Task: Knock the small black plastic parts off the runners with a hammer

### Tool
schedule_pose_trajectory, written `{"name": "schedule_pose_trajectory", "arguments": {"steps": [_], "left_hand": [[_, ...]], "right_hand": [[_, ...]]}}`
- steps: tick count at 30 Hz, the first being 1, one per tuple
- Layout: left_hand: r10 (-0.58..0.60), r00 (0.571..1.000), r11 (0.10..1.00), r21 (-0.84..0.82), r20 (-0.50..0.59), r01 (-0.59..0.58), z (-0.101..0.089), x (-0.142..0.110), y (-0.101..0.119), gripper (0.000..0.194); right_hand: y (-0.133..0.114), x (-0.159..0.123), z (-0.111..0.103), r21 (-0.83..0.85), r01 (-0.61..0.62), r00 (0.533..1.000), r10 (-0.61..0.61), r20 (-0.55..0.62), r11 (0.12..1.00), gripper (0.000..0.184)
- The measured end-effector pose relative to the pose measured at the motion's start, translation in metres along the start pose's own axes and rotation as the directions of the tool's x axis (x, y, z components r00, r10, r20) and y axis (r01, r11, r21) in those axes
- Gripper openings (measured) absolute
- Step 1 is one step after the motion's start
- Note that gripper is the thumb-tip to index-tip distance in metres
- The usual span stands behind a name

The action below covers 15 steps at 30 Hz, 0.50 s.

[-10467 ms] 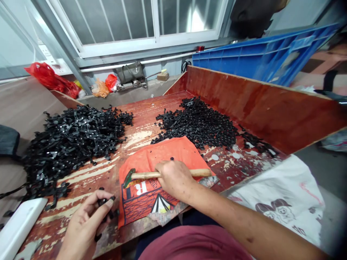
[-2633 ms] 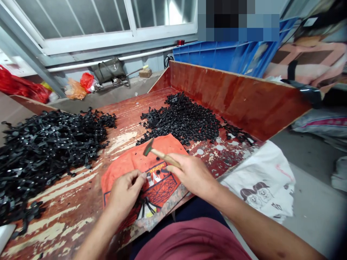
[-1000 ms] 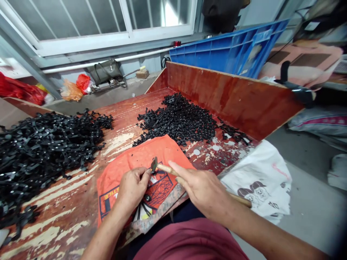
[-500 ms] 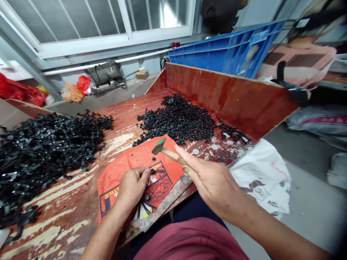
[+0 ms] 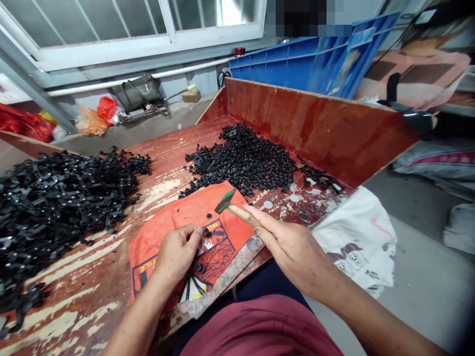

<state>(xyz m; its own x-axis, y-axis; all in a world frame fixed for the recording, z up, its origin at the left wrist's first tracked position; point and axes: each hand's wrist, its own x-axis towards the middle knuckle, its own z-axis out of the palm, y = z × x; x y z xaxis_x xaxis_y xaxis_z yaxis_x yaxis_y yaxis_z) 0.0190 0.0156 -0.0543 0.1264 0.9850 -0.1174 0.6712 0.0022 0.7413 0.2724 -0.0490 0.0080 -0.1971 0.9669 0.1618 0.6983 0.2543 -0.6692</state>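
My right hand grips the wooden handle of a small hammer, whose green-tipped head is raised a little above an orange cloth on the red worktable. My left hand rests on the cloth with its fingertips pinched on a small black part. A few more small black parts lie on the cloth beside that hand. The hammer head hangs just right of and above the pinched part.
A large heap of black strap-like pieces covers the table's left. A heap of smaller black parts lies against the red side board. Behind stands a blue crate. A white printed sack hangs at the right edge.
A second ago the hammer head was down at the part by my left fingertips; it has since risen and stays lifted. My left hand has kept its pinch in place.
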Motion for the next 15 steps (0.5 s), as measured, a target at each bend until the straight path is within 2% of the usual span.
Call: {"name": "schedule_pose_trajectory", "arguments": {"steps": [6, 12, 15], "left_hand": [[0.03, 0.999, 0.991, 0.133, 0.016, -0.032, -0.001, -0.002, 0.006, 0.038], [0.03, 0.998, 0.992, 0.124, 0.058, -0.037, -0.004, 0.002, 0.003, 0.04], [0.042, 0.999, 0.996, 0.083, 0.002, -0.042, -0.01, 0.008, 0.006, 0.04]], "right_hand": [[0.004, -0.003, 0.005, -0.1, -0.006, 1.0, 0.008, 0.023, 0.995, 0.047], [0.005, -0.003, 0.007, -0.174, 0.02, 1.0, -0.016, 0.026, 0.984, 0.045], [0.006, -0.001, 0.005, -0.125, 0.011, 1.0, -0.008, 0.019, 0.992, 0.046]]}}
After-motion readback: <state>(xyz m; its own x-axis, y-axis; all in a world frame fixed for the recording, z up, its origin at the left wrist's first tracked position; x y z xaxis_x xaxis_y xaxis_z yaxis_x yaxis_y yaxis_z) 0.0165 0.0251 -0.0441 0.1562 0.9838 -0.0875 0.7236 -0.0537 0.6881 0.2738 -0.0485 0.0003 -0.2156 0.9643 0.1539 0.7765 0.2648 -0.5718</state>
